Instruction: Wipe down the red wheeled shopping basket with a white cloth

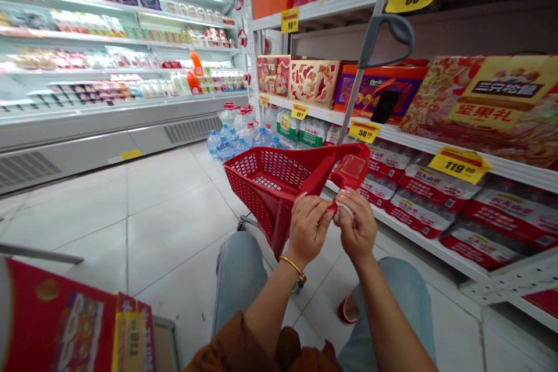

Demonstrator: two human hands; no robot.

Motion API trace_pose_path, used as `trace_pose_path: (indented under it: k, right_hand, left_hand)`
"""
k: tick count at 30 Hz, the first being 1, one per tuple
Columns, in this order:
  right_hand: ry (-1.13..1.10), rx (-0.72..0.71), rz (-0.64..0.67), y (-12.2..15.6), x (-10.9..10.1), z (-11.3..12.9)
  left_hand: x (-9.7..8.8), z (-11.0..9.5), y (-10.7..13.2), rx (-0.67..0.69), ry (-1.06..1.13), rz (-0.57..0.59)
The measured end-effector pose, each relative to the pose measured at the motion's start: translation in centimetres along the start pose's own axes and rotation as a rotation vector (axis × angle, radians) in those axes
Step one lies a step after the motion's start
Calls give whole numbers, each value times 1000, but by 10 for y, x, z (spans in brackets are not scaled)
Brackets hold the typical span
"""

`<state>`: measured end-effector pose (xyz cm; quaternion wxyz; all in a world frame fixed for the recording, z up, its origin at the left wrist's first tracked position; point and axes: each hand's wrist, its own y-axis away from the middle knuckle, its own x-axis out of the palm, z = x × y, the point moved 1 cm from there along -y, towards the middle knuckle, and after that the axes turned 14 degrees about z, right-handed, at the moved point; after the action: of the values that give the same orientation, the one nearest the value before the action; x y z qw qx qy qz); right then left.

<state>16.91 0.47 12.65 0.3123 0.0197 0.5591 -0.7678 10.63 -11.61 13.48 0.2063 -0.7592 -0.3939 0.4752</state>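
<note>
My left hand (308,224) is closed around the end of the red handle of a shopping basket (300,177). My right hand (356,225) is closed just beside it and pinches a white cloth or tissue (344,211) against the same handle. The two hands nearly touch, thumbs toward each other. Beyond them the handle widens to a flat red panel (352,167) with a clear face. The slotted red plastic basket stands tilted on the floor in front of my knees, and no goods show in the part of it I see.
A shelf on the right holds gift boxes (492,104) above packs of bottled water (422,209). A pole with a grey loop handle (386,40) rises before it. Water jugs (238,133) stand behind the basket. A refrigerated case (108,139) lines the left; red boxes (56,319) sit at lower left.
</note>
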Motion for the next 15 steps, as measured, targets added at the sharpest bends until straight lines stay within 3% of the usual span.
trace_pose_path:
  k: [11, 15]
  right_hand:
    - [-92, 120, 23, -11, -9, -27]
    - [-79, 135, 11, -16, -10, -27]
  left_hand:
    - [-1, 0, 0, -2, 16, -1]
    - [-1, -1, -1, -9, 9, 2]
